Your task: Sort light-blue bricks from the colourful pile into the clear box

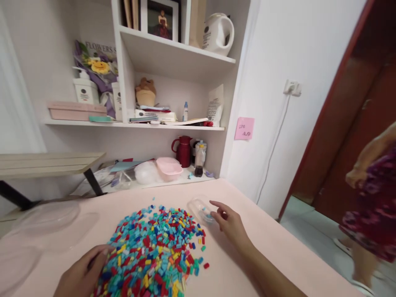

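Note:
A wide heap of small coloured building bricks [154, 247], in blue, red, yellow, green and other colours, covers the middle of the pink tabletop. My left hand [85, 270] rests at the heap's left edge, thumb and fingers curled together; whatever they may hold is hidden. My right hand [229, 225] is over the near right side of a clear plastic container [194, 206], to the right of the heap. Its index finger points out and the thumb is apart from it, with no brick visible between them. A few light blue bricks lie inside the container.
Clear plastic tubs [49, 218] stand at the table's left. Behind, white shelves hold a pink basin [170, 167], a dark red jug [184, 150] and a bottle [200, 159]. Another person [371, 198] stands at the right by a doorway. A slatted bench [46, 163] is at left.

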`<state>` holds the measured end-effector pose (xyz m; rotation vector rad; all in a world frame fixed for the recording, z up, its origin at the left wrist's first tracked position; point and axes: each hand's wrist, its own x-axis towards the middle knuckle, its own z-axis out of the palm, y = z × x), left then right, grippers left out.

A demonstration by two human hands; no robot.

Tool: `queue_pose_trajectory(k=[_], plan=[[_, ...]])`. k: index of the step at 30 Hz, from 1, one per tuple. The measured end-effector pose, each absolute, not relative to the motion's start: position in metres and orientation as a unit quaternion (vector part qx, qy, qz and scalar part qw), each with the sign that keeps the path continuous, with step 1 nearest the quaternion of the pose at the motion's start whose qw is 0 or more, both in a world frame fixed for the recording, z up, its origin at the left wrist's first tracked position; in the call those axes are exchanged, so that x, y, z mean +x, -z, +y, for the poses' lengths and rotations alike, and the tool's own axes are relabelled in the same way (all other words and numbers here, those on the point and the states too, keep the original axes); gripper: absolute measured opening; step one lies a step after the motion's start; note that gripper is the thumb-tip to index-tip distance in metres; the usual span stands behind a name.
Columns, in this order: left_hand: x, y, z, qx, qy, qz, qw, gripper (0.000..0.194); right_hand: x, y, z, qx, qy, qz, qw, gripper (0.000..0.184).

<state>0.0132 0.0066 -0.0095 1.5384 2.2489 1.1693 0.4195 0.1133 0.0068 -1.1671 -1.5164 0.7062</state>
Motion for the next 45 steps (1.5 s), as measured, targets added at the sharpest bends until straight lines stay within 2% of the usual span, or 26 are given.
queue_pose_trajectory(k=[4, 10, 18, 21, 27, 37, 42, 45], plan=[[0.021, 0.002, 0.002, 0.504, -0.369, 0.769, 0.135, 0.039, 0.419, -0.008, 0.109, -0.487, -0.310, -0.632, 0.517, 0.048], [0.019, 0.006, 0.003, 0.506, -0.374, 0.763, 0.148, 0.040, 0.409, -0.020, 0.090, -0.466, -0.311, -0.652, 0.511, 0.041], [0.020, 0.006, 0.004, 0.495, -0.360, 0.774, 0.163, 0.040, 0.393, -0.025, 0.073, -0.399, -0.312, -0.754, 0.418, 0.024], [0.021, 0.003, 0.003, 0.498, -0.352, 0.777, 0.156, 0.037, 0.392, -0.025, 0.072, -0.394, -0.279, -0.776, 0.406, 0.018], [0.022, 0.001, 0.002, 0.507, -0.337, 0.779, 0.148, 0.040, 0.390, -0.025, 0.065, -0.339, -0.305, -0.809, 0.372, 0.013], [0.020, 0.005, 0.003, 0.496, -0.342, 0.784, 0.152, 0.038, 0.375, -0.014, 0.059, -0.270, -0.186, -0.906, 0.268, 0.028], [0.020, 0.003, 0.003, 0.497, -0.344, 0.782, 0.153, 0.038, 0.375, -0.013, 0.061, -0.276, -0.222, -0.896, 0.267, 0.008], [0.022, -0.001, 0.003, 0.492, -0.341, 0.786, 0.155, 0.039, 0.380, -0.016, 0.065, -0.286, -0.231, -0.888, 0.275, 0.004]])
